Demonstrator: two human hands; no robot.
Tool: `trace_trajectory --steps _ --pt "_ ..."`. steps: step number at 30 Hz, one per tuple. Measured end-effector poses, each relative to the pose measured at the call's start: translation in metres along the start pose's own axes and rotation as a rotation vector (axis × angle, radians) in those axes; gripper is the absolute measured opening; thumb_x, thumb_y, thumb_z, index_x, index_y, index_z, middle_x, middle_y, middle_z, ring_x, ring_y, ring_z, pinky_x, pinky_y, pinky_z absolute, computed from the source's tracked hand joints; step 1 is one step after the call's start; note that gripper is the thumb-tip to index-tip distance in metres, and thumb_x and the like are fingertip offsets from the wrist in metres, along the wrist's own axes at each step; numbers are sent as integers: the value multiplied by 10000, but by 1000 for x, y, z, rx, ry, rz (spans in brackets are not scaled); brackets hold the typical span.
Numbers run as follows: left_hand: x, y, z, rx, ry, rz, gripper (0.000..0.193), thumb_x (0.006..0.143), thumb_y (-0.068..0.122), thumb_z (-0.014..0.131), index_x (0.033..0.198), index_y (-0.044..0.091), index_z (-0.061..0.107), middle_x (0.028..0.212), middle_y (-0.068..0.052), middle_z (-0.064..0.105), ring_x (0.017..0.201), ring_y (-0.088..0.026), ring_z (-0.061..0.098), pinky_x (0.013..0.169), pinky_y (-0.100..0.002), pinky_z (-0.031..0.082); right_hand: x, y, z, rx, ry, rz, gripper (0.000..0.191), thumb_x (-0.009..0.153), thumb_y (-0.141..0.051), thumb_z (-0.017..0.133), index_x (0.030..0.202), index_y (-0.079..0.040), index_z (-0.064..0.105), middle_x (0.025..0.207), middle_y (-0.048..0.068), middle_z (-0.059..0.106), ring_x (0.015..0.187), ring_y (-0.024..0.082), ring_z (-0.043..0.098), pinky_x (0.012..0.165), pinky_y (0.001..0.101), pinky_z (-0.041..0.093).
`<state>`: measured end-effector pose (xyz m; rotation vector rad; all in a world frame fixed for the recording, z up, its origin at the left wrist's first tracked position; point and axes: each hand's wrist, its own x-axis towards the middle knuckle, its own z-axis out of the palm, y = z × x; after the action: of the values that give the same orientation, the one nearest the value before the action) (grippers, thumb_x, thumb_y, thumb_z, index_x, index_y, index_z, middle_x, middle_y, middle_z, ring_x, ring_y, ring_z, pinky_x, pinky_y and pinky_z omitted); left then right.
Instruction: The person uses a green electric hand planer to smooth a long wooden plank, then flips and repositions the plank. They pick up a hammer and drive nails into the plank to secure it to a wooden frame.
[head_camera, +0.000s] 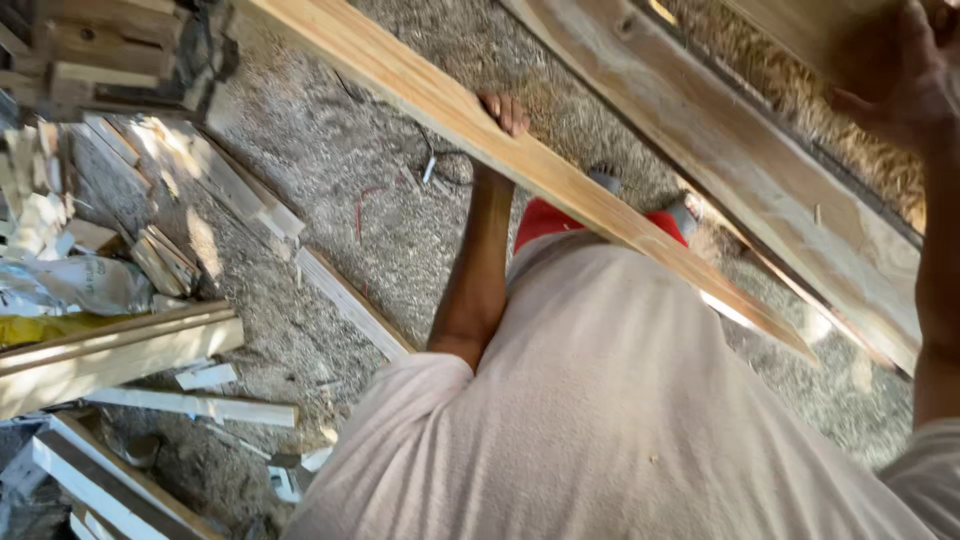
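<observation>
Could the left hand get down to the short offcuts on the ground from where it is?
Probably not as things stand: the left hand grips the edge of the long plank, and the offcuts lie on the ground well below and aside of it. It would have to let go first.

The long plank is pale yellow-tan with fine grain lines; the wider board is greyer, weathered. The shirt is off-white, the shorts red (only a sliver shows), the ground speckled grey.
</observation>
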<state>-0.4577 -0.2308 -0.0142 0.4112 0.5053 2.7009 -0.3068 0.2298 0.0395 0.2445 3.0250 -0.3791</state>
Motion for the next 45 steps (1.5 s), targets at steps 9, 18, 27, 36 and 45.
trace_trajectory --steps 9,18,27,36,45 --pt "24 -42 20 -110 1 21 359 993 453 653 915 104 621 747 -56 663 673 -195 646 652 -355 537 -42 -28 -1 658 -176 109 493 999 -505 574 1386 -204 616 1437 120 635 1251 315 634 989 443 576" --pt "41 -99 51 -432 61 -153 463 1146 504 483 888 135 589 692 10 530 612 -139 558 628 -305 503 -176 -53 58 644 -478 373 617 953 -594 565 1357 -142 680 1299 175 708 1240 313 641 1005 472 519" --pt "65 -169 55 -667 -73 -242 350 1089 431 555 958 122 655 765 -19 660 702 -167 655 718 -346 566 -237 -46 14 271 -295 737 733 1032 -731 537 869 -69 804 649 150 707 662 276 669 661 439 522" --pt "-20 -145 31 825 297 -925 365 1026 391 565 1204 79 629 673 -33 610 455 -114 474 384 -284 362 -260 -2 -4 -54 -295 706 672 937 -785 549 732 -181 761 499 53 612 388 170 524 400 307 317" --pt "0 -74 54 1653 -298 -1160 463 956 564 692 926 103 731 735 -74 758 559 -136 683 594 -336 593 -189 -5 17 -68 -167 549 666 983 -799 581 853 -197 835 696 90 724 612 247 667 570 392 519"
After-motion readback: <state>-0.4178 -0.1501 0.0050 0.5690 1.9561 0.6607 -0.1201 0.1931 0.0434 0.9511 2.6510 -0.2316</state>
